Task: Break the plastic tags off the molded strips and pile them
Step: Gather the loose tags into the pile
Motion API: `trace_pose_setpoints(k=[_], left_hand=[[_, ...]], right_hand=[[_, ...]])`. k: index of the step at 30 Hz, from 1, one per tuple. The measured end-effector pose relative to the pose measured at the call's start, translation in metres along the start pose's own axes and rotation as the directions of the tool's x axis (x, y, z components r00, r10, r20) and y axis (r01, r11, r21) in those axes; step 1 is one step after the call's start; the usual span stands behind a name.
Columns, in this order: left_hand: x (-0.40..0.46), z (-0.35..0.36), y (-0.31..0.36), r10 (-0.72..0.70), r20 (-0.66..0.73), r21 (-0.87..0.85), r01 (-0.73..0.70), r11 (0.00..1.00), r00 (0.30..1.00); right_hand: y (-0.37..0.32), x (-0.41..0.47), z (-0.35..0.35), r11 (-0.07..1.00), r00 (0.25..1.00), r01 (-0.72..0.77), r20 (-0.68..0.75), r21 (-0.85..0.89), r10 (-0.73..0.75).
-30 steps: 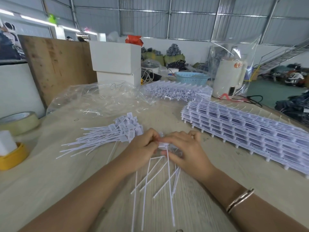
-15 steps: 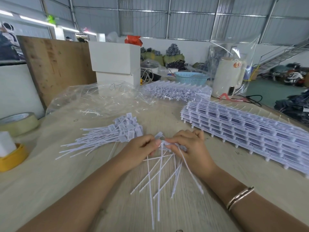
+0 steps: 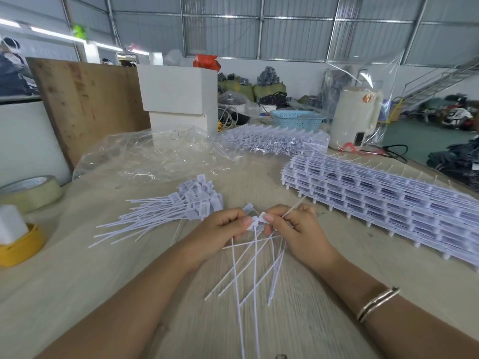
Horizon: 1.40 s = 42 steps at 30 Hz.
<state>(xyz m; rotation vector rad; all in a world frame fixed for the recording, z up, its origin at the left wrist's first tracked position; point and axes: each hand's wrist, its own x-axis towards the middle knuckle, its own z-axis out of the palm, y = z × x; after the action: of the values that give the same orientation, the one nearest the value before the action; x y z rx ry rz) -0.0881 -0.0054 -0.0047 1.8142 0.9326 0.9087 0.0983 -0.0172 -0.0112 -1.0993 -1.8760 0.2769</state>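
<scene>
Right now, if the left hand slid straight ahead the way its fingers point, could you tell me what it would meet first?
Its fingers point toward the right hand, so the left hand would first meet the tags pinched between them, then the right hand's fingertips; depth seems close.

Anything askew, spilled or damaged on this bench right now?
Nothing stands out. Both hands, left and right, pinch a fan of white plastic tags. The pile of loose white tags lies left of them, and the stacked white molded strips sit squarely on the right.
</scene>
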Motion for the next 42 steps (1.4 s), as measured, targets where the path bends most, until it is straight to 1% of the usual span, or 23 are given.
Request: trace_pose_setpoints(k=[3, 5, 7, 8, 9, 10, 11, 12, 14, 15, 16, 18, 21, 23, 25, 27, 29, 31, 34, 36, 39, 40, 42], left_hand=[[-0.001, 0.0, 0.001, 0.005, 0.021, -0.049, -0.004, 0.999, 1.0], [-0.001, 0.0, 0.0, 0.019, 0.018, -0.069, -0.017, 0.997, 1.0], [-0.001, -0.001, -0.001, 0.023, 0.024, -0.071, -0.021, 0.997, 0.999], [-0.001, -0.002, -0.002, 0.027, 0.027, -0.068, -0.025, 0.997, 0.999], [-0.002, -0.003, -0.002, 0.032, 0.023, -0.07, -0.03, 0.997, 0.999], [-0.002, -0.005, -0.003, 0.034, 0.004, -0.084, -0.034, 0.996, 0.999], [-0.003, -0.007, -0.005, 0.036, -0.025, -0.107, -0.038, 0.994, 0.999], [-0.002, -0.008, -0.006, 0.035, -0.056, -0.13, -0.042, 0.991, 0.998], [0.0, -0.008, -0.008, 0.025, -0.08, -0.183, -0.04, 0.982, 0.996], [0.002, -0.008, -0.008, 0.014, -0.074, -0.219, -0.03, 0.975, 0.997], [0.003, -0.008, -0.009, 0.005, -0.059, -0.24, -0.02, 0.971, 0.998], [0.006, -0.008, -0.01, -0.006, -0.029, -0.211, 0.0, 0.978, 1.0], [0.006, -0.01, -0.015, -0.013, -0.035, -0.209, 0.005, 0.978, 0.999], [0.006, -0.008, -0.016, -0.031, -0.05, -0.234, 0.019, 0.972, 0.998], [0.006, -0.007, -0.015, -0.041, -0.05, -0.242, 0.027, 0.97, 0.998], [0.006, -0.007, -0.015, -0.037, -0.031, -0.243, 0.029, 0.97, 0.999], [0.006, -0.006, -0.015, -0.033, -0.004, -0.243, 0.031, 0.97, 0.999], [0.006, -0.006, -0.015, -0.022, 0.015, -0.22, 0.025, 0.975, 1.0], [0.005, -0.005, -0.016, -0.014, 0.015, -0.2, 0.017, 0.98, 1.0], [0.005, -0.005, -0.017, -0.01, -0.02, -0.204, 0.006, 0.979, 1.0], [0.006, -0.005, -0.017, -0.016, -0.089, -0.197, -0.002, 0.98, 0.996], [0.006, -0.005, -0.016, -0.018, -0.093, -0.182, 0.001, 0.983, 0.996], [0.005, -0.005, -0.014, -0.021, -0.083, -0.091, 0.014, 0.996, 0.996]], right_hand=[[-0.005, 0.0, -0.002, 0.996, 0.999, 0.033, 0.0, 0.082, -0.033], [-0.006, 0.001, -0.002, 0.994, 0.999, 0.044, 0.02, 0.099, -0.046], [-0.005, 0.001, -0.002, 0.993, 0.999, 0.021, 0.041, 0.114, -0.025], [-0.003, 0.002, -0.004, 0.981, 0.999, -0.04, 0.027, 0.191, 0.036], [-0.001, 0.002, -0.008, 0.941, 0.992, -0.115, -0.009, 0.32, 0.124], [0.002, 0.003, -0.014, 0.897, 0.975, -0.172, -0.057, 0.406, 0.213], [0.005, 0.003, -0.018, 0.892, 0.965, -0.185, -0.097, 0.413, 0.245], [0.009, 0.003, -0.021, 0.935, 0.972, -0.167, -0.106, 0.314, 0.21], [0.015, 0.002, -0.017, 0.998, 0.998, -0.062, -0.022, 0.014, 0.063], [0.016, 0.002, -0.011, 0.991, 0.999, 0.018, 0.032, -0.131, -0.014], [0.017, 0.002, -0.006, 0.968, 0.994, 0.088, 0.078, -0.236, -0.071], [0.018, 0.002, -0.002, 0.938, 0.989, 0.128, 0.107, -0.322, -0.098], [0.021, 0.003, -0.006, 0.944, 0.998, 0.029, 0.063, -0.33, -0.009], [0.022, 0.003, -0.006, 0.94, 0.994, -0.017, 0.1, -0.34, 0.054], [0.019, 0.002, -0.004, 0.924, 0.99, -0.006, 0.126, -0.383, 0.059], [0.014, 0.001, -0.005, 0.909, 0.996, 0.039, 0.088, -0.416, -0.002], [0.008, -0.002, -0.006, 0.893, 0.99, 0.14, 0.058, -0.429, -0.127], [0.003, -0.004, -0.004, 0.866, 0.969, 0.243, 0.079, -0.437, -0.232], [0.001, -0.003, 0.002, 0.779, 0.926, 0.36, 0.091, -0.514, -0.367], [0.003, -0.001, 0.003, 0.768, 0.902, 0.37, 0.004, -0.524, -0.431], [0.006, 0.0, -0.003, 0.815, 0.897, 0.314, -0.13, -0.486, -0.423], [0.006, 0.0, -0.004, 0.819, 0.899, 0.3, -0.142, -0.489, -0.414], [0.005, 0.0, -0.002, 0.808, 0.907, 0.294, -0.118, -0.51, -0.404]])
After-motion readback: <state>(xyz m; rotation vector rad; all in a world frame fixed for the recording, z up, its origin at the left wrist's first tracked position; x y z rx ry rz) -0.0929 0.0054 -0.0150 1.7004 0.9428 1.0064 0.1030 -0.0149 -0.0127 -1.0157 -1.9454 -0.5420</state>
